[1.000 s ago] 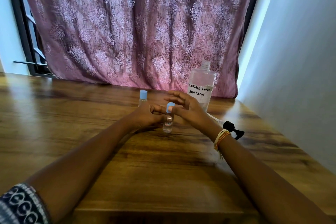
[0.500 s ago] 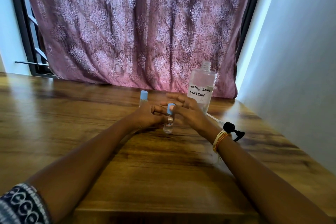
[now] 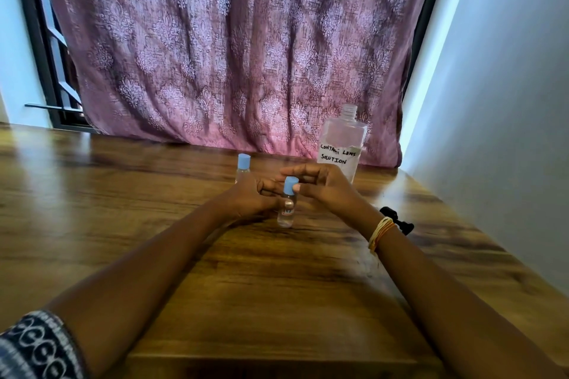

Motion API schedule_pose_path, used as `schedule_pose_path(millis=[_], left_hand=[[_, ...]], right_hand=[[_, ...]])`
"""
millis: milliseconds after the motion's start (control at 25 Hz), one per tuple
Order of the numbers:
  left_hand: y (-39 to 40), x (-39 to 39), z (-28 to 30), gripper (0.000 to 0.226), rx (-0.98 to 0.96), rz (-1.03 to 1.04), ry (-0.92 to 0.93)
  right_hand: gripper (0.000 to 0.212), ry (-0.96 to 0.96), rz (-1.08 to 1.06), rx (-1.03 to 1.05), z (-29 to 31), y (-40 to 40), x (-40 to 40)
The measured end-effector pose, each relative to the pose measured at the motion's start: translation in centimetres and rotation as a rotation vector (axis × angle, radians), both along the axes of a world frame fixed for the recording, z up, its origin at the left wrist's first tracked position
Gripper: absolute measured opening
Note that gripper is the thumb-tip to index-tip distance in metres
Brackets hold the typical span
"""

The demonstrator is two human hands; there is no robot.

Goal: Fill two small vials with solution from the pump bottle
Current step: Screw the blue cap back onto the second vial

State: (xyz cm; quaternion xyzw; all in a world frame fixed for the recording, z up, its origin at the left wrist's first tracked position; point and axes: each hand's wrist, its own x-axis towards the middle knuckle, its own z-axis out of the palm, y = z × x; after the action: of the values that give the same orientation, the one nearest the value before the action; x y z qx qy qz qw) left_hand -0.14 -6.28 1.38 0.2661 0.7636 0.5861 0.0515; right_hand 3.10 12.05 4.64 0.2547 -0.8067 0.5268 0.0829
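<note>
A small clear vial (image 3: pixel 285 215) with a light blue cap (image 3: pixel 289 184) stands on the wooden table (image 3: pixel 154 209). My left hand (image 3: pixel 251 197) grips the vial's body from the left. My right hand (image 3: pixel 323 186) pinches the blue cap with thumb and fingers. A second capped vial (image 3: pixel 243 167) stands just behind my left hand, untouched. The large clear bottle (image 3: pixel 343 144), labelled "contact lens solution", stands behind my right hand with its neck uncovered. Its black pump head (image 3: pixel 398 220) lies on the table to the right of my right wrist.
A patterned mauve curtain (image 3: pixel 231 49) hangs along the table's far edge. A pale wall (image 3: pixel 508 101) runs close along the table's right side. A dark window frame (image 3: pixel 46 71) shows at the far left.
My right hand's fingers have shifted round the blue cap, as in a twist. The vial and my left hand have stayed where they were.
</note>
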Motion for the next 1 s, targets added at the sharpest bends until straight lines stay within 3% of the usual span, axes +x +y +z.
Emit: schedule_pose_path(millis=[160,480,760,1000], left_hand=[[0.0,0.1,0.1,0.018,0.025,0.007,-0.019],[0.1,0.5,0.3,0.024,0.007,0.085,-0.011],[0.3,0.9,0.4,0.013,0.012,0.094,0.003],[-1.1,0.3,0.9,0.037,-0.135,-0.085,-0.059]], right_hand=[[0.033,0.003,-0.105,-0.034,-0.2,0.1,-0.4],[0.032,0.034,-0.063,0.066,-0.3,0.2,-0.7],[0.030,0.056,-0.231,-0.056,-0.9,-1.2,-0.2],[0.068,-0.243,-0.023,0.005,-1.8,-0.1,-0.5]])
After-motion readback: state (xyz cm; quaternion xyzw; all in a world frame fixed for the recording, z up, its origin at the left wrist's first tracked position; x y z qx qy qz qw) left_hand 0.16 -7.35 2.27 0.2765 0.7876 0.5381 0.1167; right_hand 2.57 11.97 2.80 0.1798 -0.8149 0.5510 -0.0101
